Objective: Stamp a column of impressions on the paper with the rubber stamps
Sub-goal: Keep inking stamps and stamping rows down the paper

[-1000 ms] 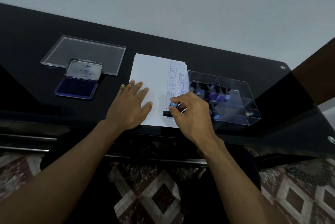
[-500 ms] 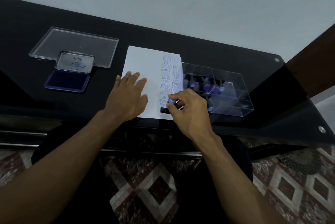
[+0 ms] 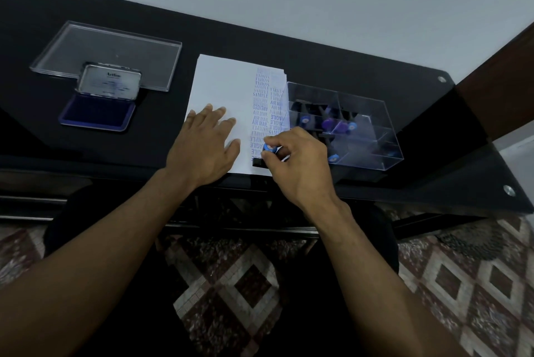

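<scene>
1. Head view, the work: your right hand [image 3: 300,163] pinches the blue-capped handle of a rubber stamp [image 3: 270,151], fingers and thumb curled round it. Its black base sits down at the near edge of the paper [image 3: 222,88], at the foot of the left column of blue impressions [image 3: 260,114]. Whether the base is fully pressed flat cannot be told from here.

2. Head view, the support: your left hand [image 3: 206,145] lies flat on the paper, fingers straight and spread, just beside the column. It holds nothing; it pins the sheet. Leave it there until the stamp is off.

3. Head view, the step in hand: this looks like the last impression that fits in this column, since the stamp sits almost at the sheet's near edge.
   - Press straight down, with even weight across the base, so both ends of the word print.
   - Do not rock or twist; the wet ink would probably smear.
   - Lift straight up, not dragging toward you, as the table edge is close.
   - Keep the base lined up under the impression above it.

4. Head view, the supplies: the open ink pad [image 3: 98,114], its lid tipped up behind it, lies well to the left on the black table [image 3: 375,67], in front of a clear plastic lid [image 3: 109,47]. The clear compartment box [image 3: 346,125] with the other stamps sits touching the paper's right edge. A second column already runs beside it, partly behind the box wall.
</scene>
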The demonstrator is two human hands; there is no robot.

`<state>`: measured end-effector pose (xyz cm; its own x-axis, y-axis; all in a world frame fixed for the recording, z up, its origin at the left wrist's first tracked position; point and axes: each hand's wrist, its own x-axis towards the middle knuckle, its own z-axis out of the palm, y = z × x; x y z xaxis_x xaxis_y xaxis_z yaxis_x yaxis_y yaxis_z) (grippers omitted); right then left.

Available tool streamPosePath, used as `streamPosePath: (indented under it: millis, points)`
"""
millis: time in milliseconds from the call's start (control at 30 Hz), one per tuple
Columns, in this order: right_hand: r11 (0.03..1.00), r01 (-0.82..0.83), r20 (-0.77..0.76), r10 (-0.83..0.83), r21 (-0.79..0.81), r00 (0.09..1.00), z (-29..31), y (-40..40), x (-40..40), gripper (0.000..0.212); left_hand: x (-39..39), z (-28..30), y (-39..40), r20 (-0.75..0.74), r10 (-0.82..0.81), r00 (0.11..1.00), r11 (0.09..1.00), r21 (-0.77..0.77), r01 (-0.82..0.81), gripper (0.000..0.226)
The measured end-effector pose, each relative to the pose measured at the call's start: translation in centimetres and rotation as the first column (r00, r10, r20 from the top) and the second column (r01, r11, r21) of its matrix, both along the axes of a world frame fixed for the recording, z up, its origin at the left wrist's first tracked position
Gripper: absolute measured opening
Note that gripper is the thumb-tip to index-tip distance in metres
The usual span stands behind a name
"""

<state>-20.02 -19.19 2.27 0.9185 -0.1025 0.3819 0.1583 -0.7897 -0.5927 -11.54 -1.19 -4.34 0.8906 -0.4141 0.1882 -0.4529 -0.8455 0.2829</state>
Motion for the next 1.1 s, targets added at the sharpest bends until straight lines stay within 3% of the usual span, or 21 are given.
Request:
streamPosePath:
  millis: [1100]
  points:
    - [0.999, -0.026, -0.048, 0.024, -0.039, 0.999, -0.08, 0.29, 0.66, 0.015, 0.16, -0.11, 0.09, -0.004, 0.007, 1.000, 1.000, 0.005, -0.007, 0.066]
